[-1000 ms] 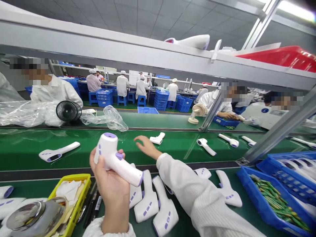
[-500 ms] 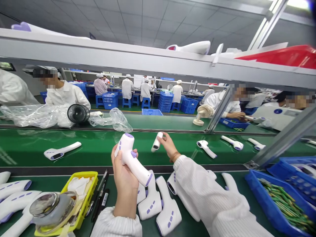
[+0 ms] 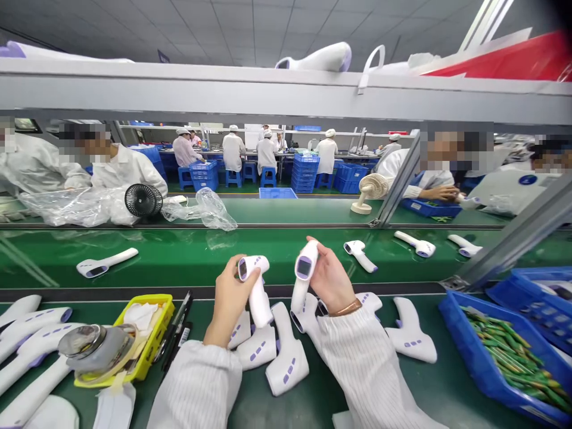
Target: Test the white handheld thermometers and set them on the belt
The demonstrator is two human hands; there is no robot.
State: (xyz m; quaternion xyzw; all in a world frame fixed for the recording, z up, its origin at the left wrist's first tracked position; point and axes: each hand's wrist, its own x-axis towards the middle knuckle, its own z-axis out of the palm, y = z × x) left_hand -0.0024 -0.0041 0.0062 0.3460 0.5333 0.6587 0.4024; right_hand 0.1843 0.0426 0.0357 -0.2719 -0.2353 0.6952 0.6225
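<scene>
My left hand point(image 3: 227, 301) is closed on a white forehead thermometer point(image 3: 258, 300) with purple buttons, its small dark screen turned to the left. To the right of it, my right hand point(image 3: 333, 279) grips a second thermometer point(image 3: 300, 293) from its far side, its purple-rimmed screen end facing me. The two thermometers are held up side by side, apart from each other. Below them on the bench lie several more white thermometers point(image 3: 288, 363), partly hidden by my hands and sleeves. One more thermometer point(image 3: 409, 333) rests right of my right sleeve.
On the green belt point(image 3: 187, 256) lie several spaced thermometers. A yellow tray point(image 3: 154, 351) holding a bottle stands left, beside black pens point(image 3: 179, 333). Blue bins point(image 3: 465, 351) are at right, one with green parts. A shelf point(image 3: 223, 89) crosses above. Co-workers sit beyond.
The right hand has brought its thermometer from over the belt nearer to me and turned its screen end my way. My left hand has turned its thermometer and shifted its grip.
</scene>
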